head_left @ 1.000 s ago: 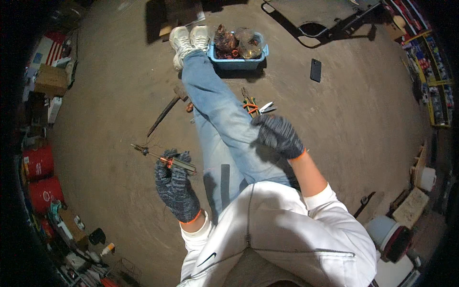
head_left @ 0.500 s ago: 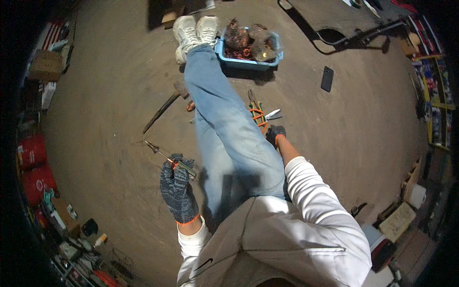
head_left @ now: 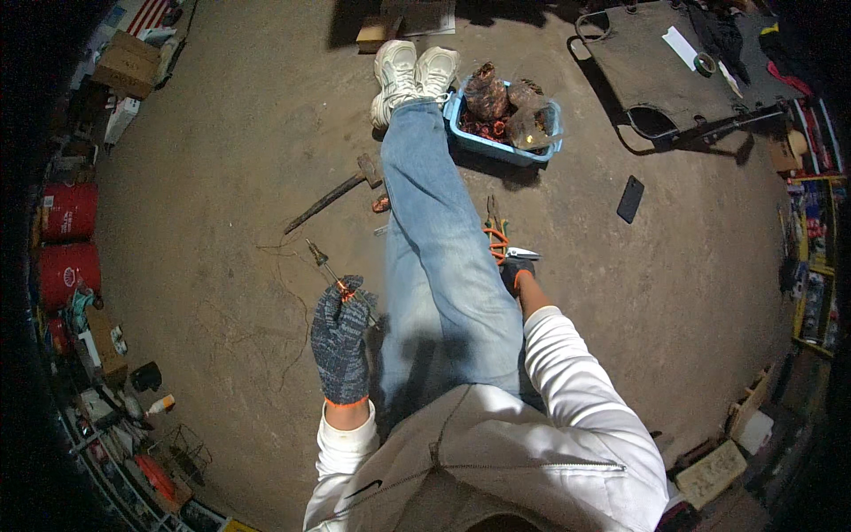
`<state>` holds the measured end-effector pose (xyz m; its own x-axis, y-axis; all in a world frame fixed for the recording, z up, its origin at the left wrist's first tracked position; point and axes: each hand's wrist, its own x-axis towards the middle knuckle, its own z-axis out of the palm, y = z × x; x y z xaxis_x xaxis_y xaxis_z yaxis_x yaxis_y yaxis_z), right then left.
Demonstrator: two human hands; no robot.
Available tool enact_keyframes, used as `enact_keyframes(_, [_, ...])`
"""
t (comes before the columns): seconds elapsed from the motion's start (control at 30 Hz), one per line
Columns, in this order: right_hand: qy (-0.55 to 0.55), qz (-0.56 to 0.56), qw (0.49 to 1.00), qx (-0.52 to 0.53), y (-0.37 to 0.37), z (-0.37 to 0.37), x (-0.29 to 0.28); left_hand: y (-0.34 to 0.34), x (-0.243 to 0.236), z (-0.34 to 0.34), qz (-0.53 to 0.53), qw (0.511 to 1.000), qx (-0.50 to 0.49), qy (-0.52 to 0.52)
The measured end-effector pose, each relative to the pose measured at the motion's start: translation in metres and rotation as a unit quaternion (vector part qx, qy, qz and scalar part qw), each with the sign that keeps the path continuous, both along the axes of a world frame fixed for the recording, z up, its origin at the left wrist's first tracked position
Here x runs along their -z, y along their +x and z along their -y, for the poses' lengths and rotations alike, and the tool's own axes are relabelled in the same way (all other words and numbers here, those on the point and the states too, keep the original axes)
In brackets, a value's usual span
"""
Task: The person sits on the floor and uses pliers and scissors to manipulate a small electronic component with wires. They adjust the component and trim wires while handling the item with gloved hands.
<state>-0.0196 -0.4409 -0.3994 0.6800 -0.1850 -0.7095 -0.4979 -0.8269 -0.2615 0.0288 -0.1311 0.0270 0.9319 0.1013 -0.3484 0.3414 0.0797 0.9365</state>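
My left hand (head_left: pixel 340 341), in a grey knit glove with an orange cuff, is closed around a slim metal rod (head_left: pixel 327 268). Its brass-coloured tip points up and away to the left, and orange-copper strands show at my fingers. Beside my right thigh, my gloved right hand (head_left: pixel 517 273) is low against a pair of scissors (head_left: pixel 522 254) with orange handles and bright blades. Its fingers are mostly hidden, so I cannot tell whether it grips them. Pliers (head_left: pixel 493 211) lie on the floor just beyond, partly overlapped by the orange handles.
A hammer (head_left: pixel 330 200) and a small copper-coloured piece (head_left: pixel 381 203) lie left of my outstretched legs. By my shoes stands a blue tub (head_left: pixel 505 154) of copper scrap and bags. A phone (head_left: pixel 630 199) and a folding cot (head_left: pixel 643 75) are at right. Thin wire (head_left: pixel 282 332) trails across the floor.
The whole view has shifted, so the floor things sit lower and further right. My right hand has edged forward to the scissors. My left hand still holds the rod, tilted more upright.
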Motion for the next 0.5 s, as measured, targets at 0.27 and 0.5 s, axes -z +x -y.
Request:
enact_keyframes(0.27, [0.126, 0.064, 0.989, 0.046, 0.008, -0.003, 0.008, 0.008, -0.014, 0.003, -0.032, 0.997, 0.027, 0.060])
enact_keyframes(0.5, [0.134, 0.033, 0.974, 0.180, 0.015, 0.016, -0.018, 0.002, 0.004, -0.011, 0.247, 0.893, 0.166, 0.339])
